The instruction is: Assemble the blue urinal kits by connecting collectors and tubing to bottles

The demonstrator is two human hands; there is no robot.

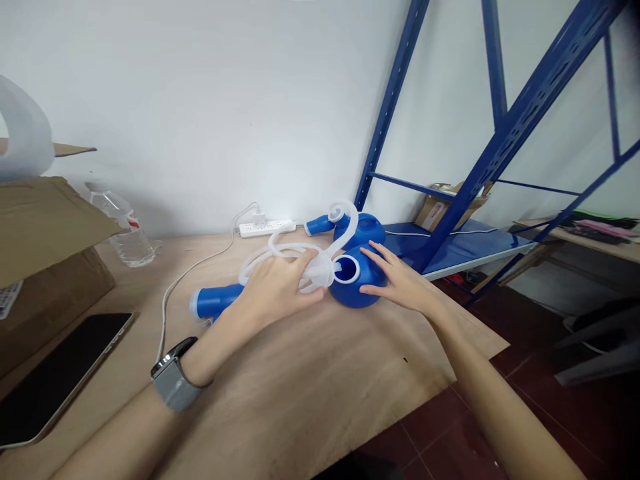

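My left hand (280,285) is closed round a translucent white cap (320,272) with a coil of clear tubing (255,259). The cap's narrow end meets the white-rimmed mouth of a round blue plastic bottle (357,290), which is tipped so that its opening faces left. On the bottle's right side rests my right hand (397,277), thumb and fingers spread apart. A second blue bottle (370,227) lies just behind, with a curved white tube in front of it. Beneath my left forearm, a blue cylindrical piece (215,301) is partly hidden.
A white power strip (267,228) with a cable sits against the wall. At left are a water bottle (125,230), a cardboard box (55,273) and a dark-screened tablet (65,373). Blue metal shelving (465,177) rises at right, beyond the wooden tabletop (320,387).
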